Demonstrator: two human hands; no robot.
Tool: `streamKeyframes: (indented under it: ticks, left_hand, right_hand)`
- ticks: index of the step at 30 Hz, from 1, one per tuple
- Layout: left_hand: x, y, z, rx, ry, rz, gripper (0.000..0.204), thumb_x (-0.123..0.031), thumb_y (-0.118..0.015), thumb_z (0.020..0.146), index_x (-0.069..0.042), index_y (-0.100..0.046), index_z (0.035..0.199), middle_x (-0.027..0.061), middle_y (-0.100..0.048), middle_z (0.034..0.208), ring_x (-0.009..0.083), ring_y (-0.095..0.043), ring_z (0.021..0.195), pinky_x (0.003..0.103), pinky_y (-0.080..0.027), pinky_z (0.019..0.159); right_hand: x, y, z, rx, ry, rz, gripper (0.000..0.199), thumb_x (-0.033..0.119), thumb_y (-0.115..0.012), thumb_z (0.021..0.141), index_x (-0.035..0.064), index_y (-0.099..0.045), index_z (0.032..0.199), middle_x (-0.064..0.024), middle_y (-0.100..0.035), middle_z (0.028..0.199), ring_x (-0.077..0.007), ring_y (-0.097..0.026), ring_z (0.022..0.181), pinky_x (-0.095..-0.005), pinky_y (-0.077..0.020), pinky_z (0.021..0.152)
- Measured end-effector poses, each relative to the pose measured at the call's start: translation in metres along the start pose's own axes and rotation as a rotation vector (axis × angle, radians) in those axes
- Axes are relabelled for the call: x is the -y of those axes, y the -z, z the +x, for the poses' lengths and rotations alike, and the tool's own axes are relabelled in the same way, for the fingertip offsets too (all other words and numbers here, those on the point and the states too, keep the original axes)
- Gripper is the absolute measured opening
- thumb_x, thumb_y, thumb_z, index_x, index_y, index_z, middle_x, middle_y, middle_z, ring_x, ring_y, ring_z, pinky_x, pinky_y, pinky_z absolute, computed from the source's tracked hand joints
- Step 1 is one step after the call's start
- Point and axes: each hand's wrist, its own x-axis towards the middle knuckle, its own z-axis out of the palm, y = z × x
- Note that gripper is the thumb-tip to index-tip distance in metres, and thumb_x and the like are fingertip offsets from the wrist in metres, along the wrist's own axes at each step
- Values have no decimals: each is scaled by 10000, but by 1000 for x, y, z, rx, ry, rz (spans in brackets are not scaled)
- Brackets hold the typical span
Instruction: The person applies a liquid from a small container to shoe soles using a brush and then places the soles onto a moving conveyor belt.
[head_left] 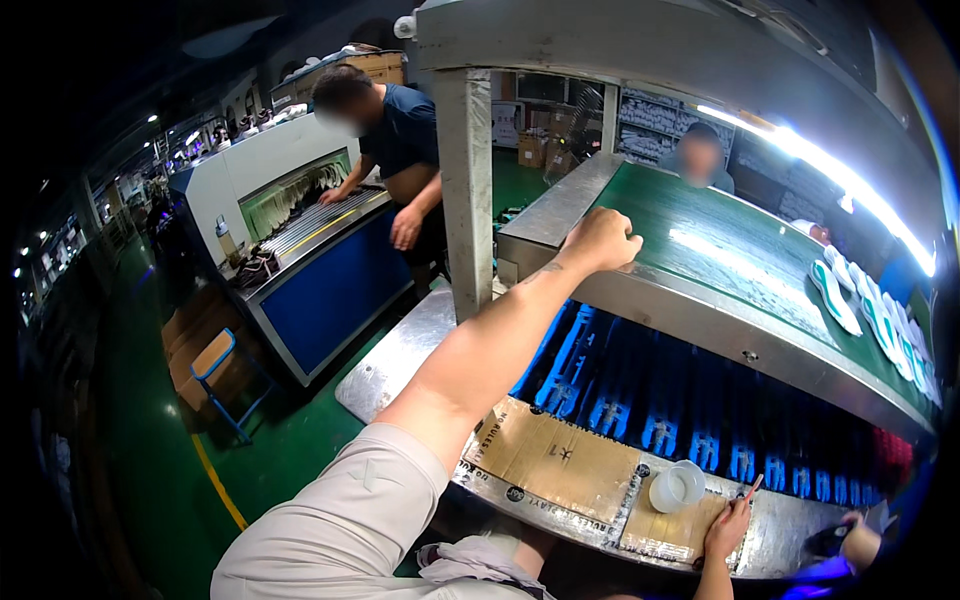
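My left hand (600, 240) rests clenched, holding nothing, on the green conveyor belt (730, 250). My right hand (727, 522) pinches a thin stick beside the clear plastic cup (677, 487) on the steel table (790, 535); a careless nudge could tip it.

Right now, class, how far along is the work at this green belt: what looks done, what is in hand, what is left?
Done: a row of white-and-green shoe soles already lies on the green belt. In hand: the left hand rests fisted on the belt's edge, its grip closed on nothing visible; the right hand holds a thin stick beside a clear cup. Left: most of the belt is bare.
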Motion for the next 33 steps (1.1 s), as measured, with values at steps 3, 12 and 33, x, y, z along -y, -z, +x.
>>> streamKeyframes:
  ticks: [3, 12, 33]
  left_hand:
    - [-2, 2, -1, 4, 14, 8, 362, -357, -700, 864, -24, -804, 965, 239, -754, 959, 402, -728, 952, 472, -573, 897]
    - [-1, -4, 2, 5, -2, -6, 348, -347, -693, 847, -20, -798, 908, 242, -744, 906, 412, -726, 915, 487, -582, 860]
    - [-5, 1, -11, -199, -211, 226, 363, -272, -552, 899, -31, -784, 760, 240, -716, 763, 402, -737, 708, 518, -586, 679]
  right_hand:
    - [-2, -1, 0, 14, -19, 18, 114, 64, -567, 956, 8, -595, 1051, -224, -623, 1123, -452, -577, 1048, -536, -446, 918]
    - [-14, -4, -1, -68, 119, -15, 196, 80, -560, 975, -5, -602, 1147, -243, -631, 1106, -455, -585, 1038, -534, -453, 918]
    - [-3, 12, -13, 45, 176, -11, 430, 119, -597, 891, -4, -606, 1303, -250, -660, 1148, -455, -618, 1029, -555, -488, 893]
